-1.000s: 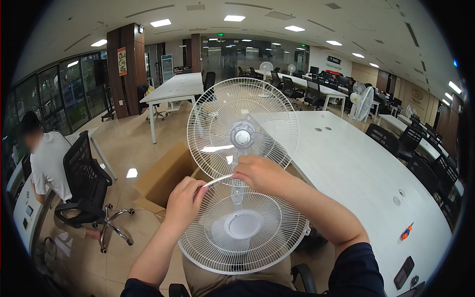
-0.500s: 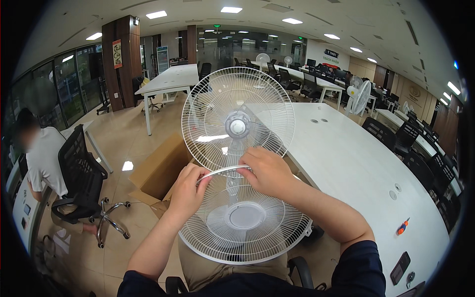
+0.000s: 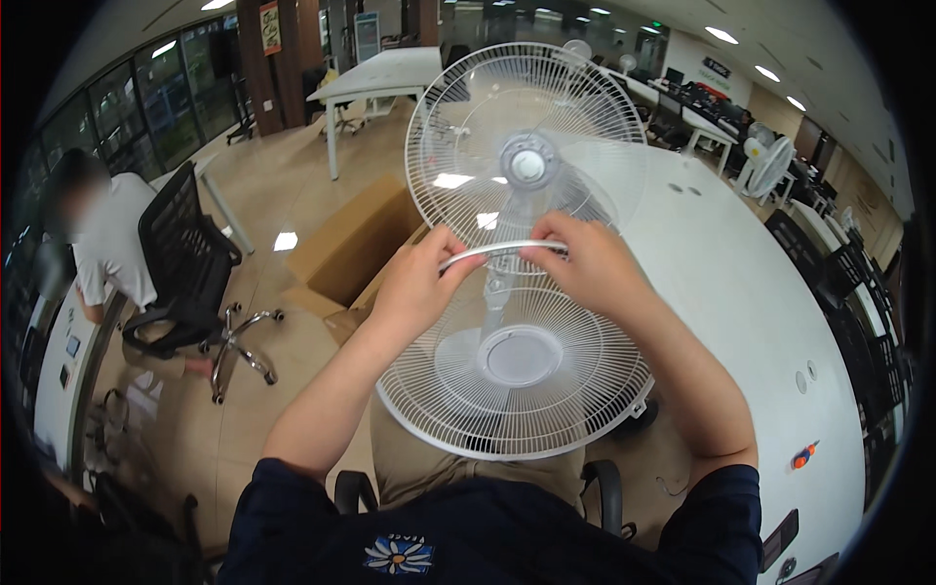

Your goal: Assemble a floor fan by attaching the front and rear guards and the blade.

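A white front fan grille (image 3: pixel 624 390) with a round centre plate leans tilted above my lap. My left hand (image 3: pixel 419 281) pinches its far rim between thumb and fingers. A short way along the same rim, my right hand (image 3: pixel 585 265) is closed on it too. Just beyond stands the fan's rear grille (image 3: pixel 429 127), upright, with pale see-through blades and a round hub (image 3: pixel 527 169) in its middle. The fan's grey-white neck (image 3: pixel 496 292) shows below the hub, partly through the wires of the front grille.
An open cardboard box (image 3: pixel 341 244) sits on the floor to the left. A long white table (image 3: pixel 721 292) runs along my right, bearing an orange-and-blue tool (image 3: pixel 803 455) and a dark phone (image 3: pixel 780 538). At left, a person (image 3: pixel 112 234) sits near a black office chair (image 3: pixel 185 263).
The view has tipped downward and turned left, so the scene sits farther right and higher. Both hands keep their hold on the front grille's rim.
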A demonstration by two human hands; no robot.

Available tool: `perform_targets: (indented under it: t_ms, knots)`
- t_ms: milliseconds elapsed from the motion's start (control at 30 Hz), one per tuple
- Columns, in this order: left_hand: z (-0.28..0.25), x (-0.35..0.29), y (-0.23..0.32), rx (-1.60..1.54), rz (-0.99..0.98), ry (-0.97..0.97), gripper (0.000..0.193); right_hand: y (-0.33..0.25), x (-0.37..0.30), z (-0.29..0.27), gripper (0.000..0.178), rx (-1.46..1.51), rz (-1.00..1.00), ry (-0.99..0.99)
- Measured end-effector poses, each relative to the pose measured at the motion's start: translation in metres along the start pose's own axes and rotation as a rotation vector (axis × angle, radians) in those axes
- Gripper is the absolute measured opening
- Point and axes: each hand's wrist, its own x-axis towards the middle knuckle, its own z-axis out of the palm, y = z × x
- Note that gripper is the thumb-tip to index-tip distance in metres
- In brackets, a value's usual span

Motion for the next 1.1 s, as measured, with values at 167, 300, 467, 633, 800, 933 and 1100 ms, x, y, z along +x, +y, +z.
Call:
perform_targets:
  t_ms: [167,300,467,633,800,933,1100]
  knots:
    - [-0.001,0.002,0.004,0.031,0.012,-0.013,0.024,-0.013,0.009,0.006,0.024,-0.117,-0.069,0.002]
    - [-0.005,0.004,0.013,0.051,-0.003,-0.076,0.022,-0.016,0.019,0.009,0.021,-0.034,-0.257,-0.008]
    - [-0.004,0.004,0.004,-0.063,0.151,-0.098,0.021,-0.017,0.027,0.004,0.017,-0.008,-0.272,-0.126]
    - [-0.009,0.010,0.002,0.029,0.161,-0.270,0.036,-0.024,0.030,0.005,0.017,-0.086,-0.343,-0.107]
    - [-0.013,0.008,0.011,0.102,0.110,-0.260,0.029,-0.036,0.038,0.002,0.018,-0.021,-0.293,-0.267]
    - [-0.008,0.005,0.020,0.236,0.056,-0.219,0.022,-0.033,0.041,0.002,0.014,-0.014,-0.235,-0.333]
    - [0.001,0.004,0.017,0.308,0.094,-0.128,0.025,-0.034,0.030,0.011,0.019,-0.261,-0.412,-0.143]
